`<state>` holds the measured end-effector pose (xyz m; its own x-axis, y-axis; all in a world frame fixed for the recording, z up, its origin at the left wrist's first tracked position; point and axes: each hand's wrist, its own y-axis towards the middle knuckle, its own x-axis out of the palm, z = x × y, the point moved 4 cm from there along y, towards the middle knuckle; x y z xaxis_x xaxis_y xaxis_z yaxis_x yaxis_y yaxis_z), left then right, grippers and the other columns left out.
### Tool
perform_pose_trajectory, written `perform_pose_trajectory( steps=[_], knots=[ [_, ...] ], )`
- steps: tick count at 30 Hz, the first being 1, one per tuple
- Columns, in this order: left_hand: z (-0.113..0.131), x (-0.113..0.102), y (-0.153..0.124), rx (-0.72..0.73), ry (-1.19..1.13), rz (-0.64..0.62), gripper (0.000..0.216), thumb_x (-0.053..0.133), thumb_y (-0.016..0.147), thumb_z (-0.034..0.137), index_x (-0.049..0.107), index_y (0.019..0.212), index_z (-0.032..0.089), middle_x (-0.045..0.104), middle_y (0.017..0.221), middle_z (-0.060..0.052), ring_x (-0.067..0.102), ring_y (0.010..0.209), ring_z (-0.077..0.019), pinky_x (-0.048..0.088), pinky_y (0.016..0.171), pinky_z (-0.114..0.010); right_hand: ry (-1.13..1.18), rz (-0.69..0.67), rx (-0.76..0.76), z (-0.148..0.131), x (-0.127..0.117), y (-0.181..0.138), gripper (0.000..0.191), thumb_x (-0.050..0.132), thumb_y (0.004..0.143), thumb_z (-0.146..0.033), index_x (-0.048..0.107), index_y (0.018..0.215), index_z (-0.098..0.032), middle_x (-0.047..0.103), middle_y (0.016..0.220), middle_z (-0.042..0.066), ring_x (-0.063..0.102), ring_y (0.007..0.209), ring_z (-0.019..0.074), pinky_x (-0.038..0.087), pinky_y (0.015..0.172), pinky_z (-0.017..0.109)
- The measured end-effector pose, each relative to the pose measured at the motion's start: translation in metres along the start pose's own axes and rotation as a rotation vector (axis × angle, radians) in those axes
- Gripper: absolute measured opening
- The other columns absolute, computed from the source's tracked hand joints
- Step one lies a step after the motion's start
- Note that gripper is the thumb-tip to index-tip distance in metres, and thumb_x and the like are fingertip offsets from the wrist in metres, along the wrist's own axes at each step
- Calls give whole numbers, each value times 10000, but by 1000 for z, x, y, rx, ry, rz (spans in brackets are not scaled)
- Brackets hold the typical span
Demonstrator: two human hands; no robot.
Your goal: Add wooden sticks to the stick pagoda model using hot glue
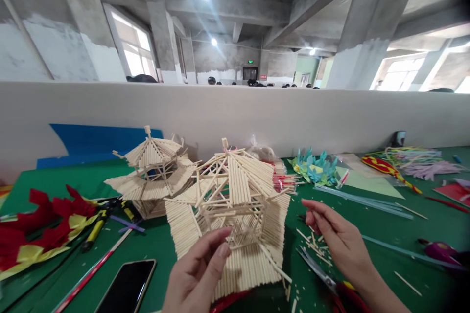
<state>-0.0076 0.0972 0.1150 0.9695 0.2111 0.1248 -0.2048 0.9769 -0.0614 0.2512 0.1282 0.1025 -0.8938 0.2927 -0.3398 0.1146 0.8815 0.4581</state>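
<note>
In the middle of the head view stands a pavilion model (240, 183) made of pale wooden sticks, its upper roof only partly covered. My left hand (198, 274) is in front of its lower roof, thumb and forefinger drawn together; anything between them is too small to make out. To the right of the model, my right hand (336, 239) hovers over cut stick pieces (312, 242), fingers curled against the thumb, with no clear object visible in them. Scissors (317, 270) lie partly hidden beneath my right forearm. A second stick pavilion (150, 173) stands behind at left.
A phone (127, 286) lies at front left, near red and yellow felt (44, 230) and a glue gun (93, 232). Pale blue strips (363, 200) and a turquoise paper ornament (317, 168) are at right. A white partition (227, 112) bounds the green table.
</note>
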Motion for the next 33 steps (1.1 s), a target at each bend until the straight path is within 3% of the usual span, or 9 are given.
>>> perform_pose_trajectory(
  steps=[6,13,15,18,20,21,25,28,33],
  knots=[
    [0,-24,-5,85,105,118,242,737,631,350,712,846,242,695,916,-5,566,943,-193,430,772,-196,-27,28,110,21,3,-27,333,482,832,-418,632,966,-153,632,640,24,558,503,130,476,472,221],
    [-3,-30,-29,221,223,230,199,633,733,346,657,907,252,640,969,7,563,904,-195,420,759,-234,-146,6,156,20,0,-50,347,354,893,-400,576,1028,-170,391,436,-70,433,381,123,378,383,221],
    [0,-28,-41,292,346,274,150,590,769,311,639,905,275,617,956,25,557,853,-177,411,761,-234,-198,-28,171,21,-3,-58,326,354,894,-385,563,1047,-187,458,494,-50,461,419,129,393,407,227],
    [1,-23,-58,447,457,287,112,582,757,212,633,820,289,598,876,40,542,758,-161,413,698,-228,-275,-122,146,23,-3,-70,280,410,869,-340,562,1060,-203,616,867,49,590,763,179,482,672,292],
    [-7,-21,-65,548,461,203,161,607,712,139,646,751,290,602,809,35,546,712,-160,407,650,-229,-320,-197,118,27,1,-80,265,448,844,-302,564,1060,-200,574,1090,89,547,993,218,440,844,357],
    [-14,-19,-67,579,467,129,186,616,692,108,657,728,286,609,776,28,554,691,-161,406,634,-230,-339,-232,111,29,4,-84,266,448,842,-283,555,1070,-196,570,1108,97,541,1019,224,432,864,373],
    [-57,-14,-68,626,633,-199,174,615,707,84,688,756,234,652,749,-42,597,698,-186,439,683,-249,-415,-363,135,40,17,-99,247,358,892,-240,545,1046,-191,649,733,40,623,671,188,500,649,338],
    [-92,-9,-63,677,1083,-451,218,513,808,147,675,946,190,679,894,-125,602,819,-241,466,733,-320,-470,-441,124,40,23,-104,213,379,887,-226,573,963,-181,637,709,37,607,642,185,494,624,331],
    [-119,-4,-49,678,1318,-566,284,445,812,73,667,980,131,680,971,-191,617,868,-318,482,733,-443,-502,-663,12,29,33,-112,171,470,849,-180,607,950,-201,639,896,44,594,846,180,478,745,297]
  ],
)
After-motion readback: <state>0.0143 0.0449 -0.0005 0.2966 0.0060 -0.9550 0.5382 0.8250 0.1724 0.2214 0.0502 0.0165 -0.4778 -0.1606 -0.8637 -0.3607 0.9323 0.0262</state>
